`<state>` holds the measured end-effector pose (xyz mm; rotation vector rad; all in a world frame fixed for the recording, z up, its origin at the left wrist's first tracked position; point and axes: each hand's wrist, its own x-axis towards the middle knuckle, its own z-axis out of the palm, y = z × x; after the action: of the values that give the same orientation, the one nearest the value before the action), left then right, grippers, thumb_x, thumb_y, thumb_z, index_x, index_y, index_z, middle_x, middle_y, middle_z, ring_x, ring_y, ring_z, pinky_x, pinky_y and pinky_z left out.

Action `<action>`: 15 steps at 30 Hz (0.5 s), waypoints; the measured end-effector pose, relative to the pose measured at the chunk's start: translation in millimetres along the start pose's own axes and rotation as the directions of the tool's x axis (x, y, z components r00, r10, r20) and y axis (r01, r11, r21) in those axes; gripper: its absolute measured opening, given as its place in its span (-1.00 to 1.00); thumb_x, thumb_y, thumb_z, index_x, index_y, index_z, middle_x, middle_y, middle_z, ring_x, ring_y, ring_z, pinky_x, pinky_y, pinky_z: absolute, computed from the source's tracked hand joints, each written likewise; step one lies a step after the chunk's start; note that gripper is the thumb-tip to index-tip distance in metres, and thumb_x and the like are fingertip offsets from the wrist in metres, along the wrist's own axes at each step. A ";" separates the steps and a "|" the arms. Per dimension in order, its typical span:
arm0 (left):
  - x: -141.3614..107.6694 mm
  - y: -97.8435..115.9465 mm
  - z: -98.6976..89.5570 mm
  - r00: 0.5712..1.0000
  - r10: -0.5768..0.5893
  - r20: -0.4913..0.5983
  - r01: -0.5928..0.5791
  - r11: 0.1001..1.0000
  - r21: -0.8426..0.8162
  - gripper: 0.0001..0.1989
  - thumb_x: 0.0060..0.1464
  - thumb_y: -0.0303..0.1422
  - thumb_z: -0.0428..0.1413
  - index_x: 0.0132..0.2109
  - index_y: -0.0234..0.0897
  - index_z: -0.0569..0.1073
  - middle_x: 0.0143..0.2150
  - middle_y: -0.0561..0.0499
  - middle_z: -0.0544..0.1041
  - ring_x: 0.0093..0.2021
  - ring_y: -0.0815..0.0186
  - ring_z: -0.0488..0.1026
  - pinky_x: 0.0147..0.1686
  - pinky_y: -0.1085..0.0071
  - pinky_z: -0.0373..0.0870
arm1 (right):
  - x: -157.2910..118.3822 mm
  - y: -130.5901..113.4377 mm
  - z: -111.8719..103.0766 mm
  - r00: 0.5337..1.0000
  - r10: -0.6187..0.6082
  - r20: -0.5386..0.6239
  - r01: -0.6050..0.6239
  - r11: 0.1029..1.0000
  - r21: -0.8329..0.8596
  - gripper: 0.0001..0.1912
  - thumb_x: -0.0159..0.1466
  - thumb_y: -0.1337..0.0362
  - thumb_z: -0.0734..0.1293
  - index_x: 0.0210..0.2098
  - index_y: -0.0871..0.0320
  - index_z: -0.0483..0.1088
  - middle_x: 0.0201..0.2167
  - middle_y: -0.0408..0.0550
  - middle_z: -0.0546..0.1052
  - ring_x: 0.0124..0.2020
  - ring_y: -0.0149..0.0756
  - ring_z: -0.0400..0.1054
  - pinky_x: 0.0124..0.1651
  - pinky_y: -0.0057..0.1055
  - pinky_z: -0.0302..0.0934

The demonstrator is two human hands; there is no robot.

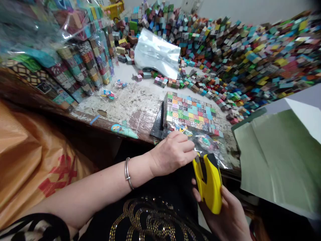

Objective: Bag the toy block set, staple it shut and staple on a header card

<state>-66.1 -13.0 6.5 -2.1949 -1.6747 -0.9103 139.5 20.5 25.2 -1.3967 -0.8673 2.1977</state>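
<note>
My right hand (230, 212) is wrapped round a yellow and black stapler (213, 190), its jaws pointing up and away from me. Beside those jaws, the fingers of my left hand (173, 150) are pinched on the edge of a clear plastic bag (222, 155). Small colourful toy pieces show through the bag's film, though their exact shapes are blurred. Just beyond the bag, a flat slab of patterned cubes (190, 108) lies in neat rows on a dark tray (157, 124). My fingers hide part of the bag's near edge.
A large heap of loose cubes (225, 50) fills the back and right. Clear film bags (156, 52) lie before it. Wrapped cube stacks (82, 67) stand at left, near two small wrapped toys (109, 94). An orange sack (30, 150) hangs left; a greenish sheet-lined box (273, 150) sits right.
</note>
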 end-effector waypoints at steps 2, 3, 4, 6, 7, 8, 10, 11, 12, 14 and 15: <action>0.1 -0.6 0.0 1.000 0.011 -0.004 -0.011 1.000 -0.003 -0.77 0.20 -0.47 -0.07 -0.30 -0.30 0.47 -0.41 0.04 0.42 -0.34 0.33 0.25 -0.22 0.34 0.22 | 0.6 3.0 -1.0 1.000 -0.019 0.004 0.019 1.000 0.008 -0.66 0.17 0.07 0.27 -0.21 0.15 0.50 -0.29 -0.01 0.55 -0.38 -0.29 0.36 -0.24 -0.42 0.32; 0.1 -0.8 0.1 1.000 0.015 -0.002 -0.015 1.000 -0.004 -0.77 0.20 -0.47 -0.07 -0.29 -0.30 0.48 -0.41 0.04 0.42 -0.34 0.33 0.25 -0.22 0.33 0.22 | 1.2 4.4 -2.2 1.000 -0.020 0.008 0.020 1.000 0.011 -0.66 0.17 0.07 0.27 -0.21 0.15 0.49 -0.29 -0.01 0.55 -0.39 -0.31 0.35 -0.23 -0.45 0.32; 0.1 -0.9 0.3 1.000 0.020 0.002 -0.020 1.000 -0.006 -0.77 0.21 -0.47 -0.07 -0.28 -0.31 0.48 -0.41 0.04 0.42 -0.34 0.33 0.25 -0.22 0.33 0.23 | 2.3 5.7 -4.0 1.000 -0.021 0.014 0.021 1.000 0.010 -0.66 0.17 0.06 0.27 -0.21 0.15 0.49 -0.30 -0.01 0.55 -0.40 -0.33 0.34 -0.23 -0.46 0.31; 0.1 -0.9 1.0 1.000 0.025 0.008 -0.025 1.000 -0.008 -0.77 0.21 -0.46 -0.07 -0.27 -0.31 0.48 -0.40 0.04 0.43 -0.34 0.33 0.24 -0.22 0.33 0.22 | 5.7 7.9 -9.2 0.998 -0.033 0.044 0.033 0.999 -0.005 -0.65 0.15 0.05 0.29 -0.21 0.15 0.48 -0.30 0.00 0.55 -0.43 -0.34 0.33 -0.25 -0.45 0.30; 0.1 -0.9 1.4 1.000 0.028 0.008 -0.028 1.000 -0.009 -0.78 0.21 -0.46 -0.07 -0.26 -0.31 0.48 -0.40 0.04 0.43 -0.34 0.33 0.24 -0.22 0.33 0.22 | 8.0 8.7 -12.1 0.997 -0.045 0.066 0.046 0.999 -0.016 -0.64 0.13 0.04 0.30 -0.21 0.15 0.48 -0.31 0.01 0.55 -0.45 -0.33 0.32 -0.28 -0.42 0.30; 0.2 -0.9 1.8 1.000 0.030 0.005 -0.029 1.000 -0.010 -0.78 0.21 -0.46 -0.07 -0.26 -0.31 0.48 -0.40 0.04 0.43 -0.33 0.33 0.24 -0.23 0.33 0.22 | 10.4 9.4 -14.9 0.995 -0.057 0.086 0.060 0.998 -0.029 -0.62 0.11 0.03 0.31 -0.21 0.16 0.48 -0.32 0.02 0.55 -0.47 -0.32 0.32 -0.30 -0.39 0.29; 0.4 -0.8 2.4 0.999 0.033 -0.011 -0.033 0.999 -0.010 -0.79 0.20 -0.46 -0.06 -0.26 -0.31 0.48 -0.42 0.04 0.42 -0.34 0.33 0.23 -0.25 0.33 0.22 | 14.9 10.4 -18.6 0.990 -0.085 0.109 0.092 0.994 -0.053 -0.61 0.10 0.01 0.31 -0.22 0.17 0.48 -0.35 0.03 0.55 -0.49 -0.31 0.31 -0.35 -0.37 0.27; 0.7 -0.8 2.5 0.999 0.035 -0.020 -0.035 0.999 -0.009 -0.79 0.20 -0.46 -0.06 -0.25 -0.32 0.48 -0.43 0.04 0.41 -0.35 0.33 0.23 -0.25 0.33 0.22 | 16.6 10.8 -19.2 0.989 -0.100 0.109 0.108 0.992 -0.067 -0.60 0.10 0.01 0.31 -0.22 0.17 0.47 -0.35 0.03 0.55 -0.50 -0.31 0.31 -0.35 -0.36 0.25; 1.0 -0.7 2.5 0.999 0.035 -0.027 -0.036 0.999 -0.007 -0.79 0.20 -0.46 -0.06 -0.25 -0.33 0.48 -0.43 0.05 0.41 -0.36 0.33 0.23 -0.26 0.34 0.22 | 17.7 11.0 -18.8 0.988 -0.114 0.106 0.123 0.989 -0.084 -0.60 0.09 0.00 0.32 -0.23 0.17 0.47 -0.36 0.02 0.54 -0.50 -0.31 0.30 -0.36 -0.36 0.24; 1.8 -0.5 2.1 0.999 0.037 -0.031 -0.037 0.999 -0.006 -0.80 0.20 -0.47 -0.05 -0.26 -0.34 0.48 -0.44 0.05 0.41 -0.36 0.33 0.23 -0.26 0.34 0.22 | 18.2 11.4 -15.6 0.986 -0.132 0.104 0.144 0.983 -0.115 -0.59 0.07 -0.01 0.34 -0.22 0.16 0.46 -0.38 0.00 0.54 -0.52 -0.32 0.30 -0.36 -0.36 0.21; 2.1 -0.3 1.8 0.999 0.038 -0.030 -0.038 0.999 -0.006 -0.79 0.20 -0.47 -0.05 -0.26 -0.35 0.48 -0.44 0.05 0.41 -0.36 0.33 0.23 -0.26 0.34 0.22 | 17.8 11.6 -13.4 0.986 -0.135 0.098 0.147 0.981 -0.127 -0.58 0.07 -0.02 0.34 -0.21 0.15 0.45 -0.38 -0.01 0.54 -0.52 -0.33 0.29 -0.36 -0.37 0.19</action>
<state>-65.5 -10.3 6.3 -2.1982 -1.6136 -0.9352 144.0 26.9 1.4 -1.2612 -1.1285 2.1415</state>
